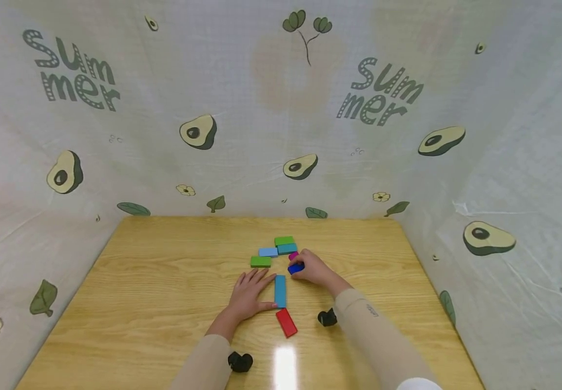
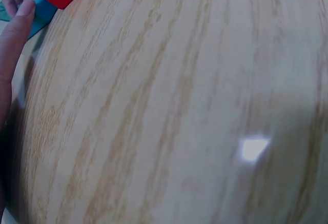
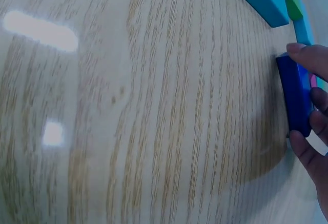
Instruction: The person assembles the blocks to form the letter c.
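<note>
My right hand (image 1: 312,268) pinches a dark blue block (image 1: 296,268) between thumb and fingers. In the right wrist view that dark blue block (image 3: 295,97) is gripped by its two ends, low over the table. A magenta block (image 1: 294,255), partly hidden by the hand, lies just behind it. My left hand (image 1: 247,297) rests on the table with fingers spread, index fingertip and thumb tip at the left side of a long light blue block (image 1: 280,292). Near its front end lies a slanted red block (image 1: 286,323), whose corner also shows in the left wrist view.
Behind the hands, a green block (image 1: 260,262), a pale blue block (image 1: 268,252), a teal block (image 1: 287,248) and another green block (image 1: 284,240) form a stepped row. The wooden table (image 1: 163,281) meets a printed cloth (image 1: 241,179) at its back and sides.
</note>
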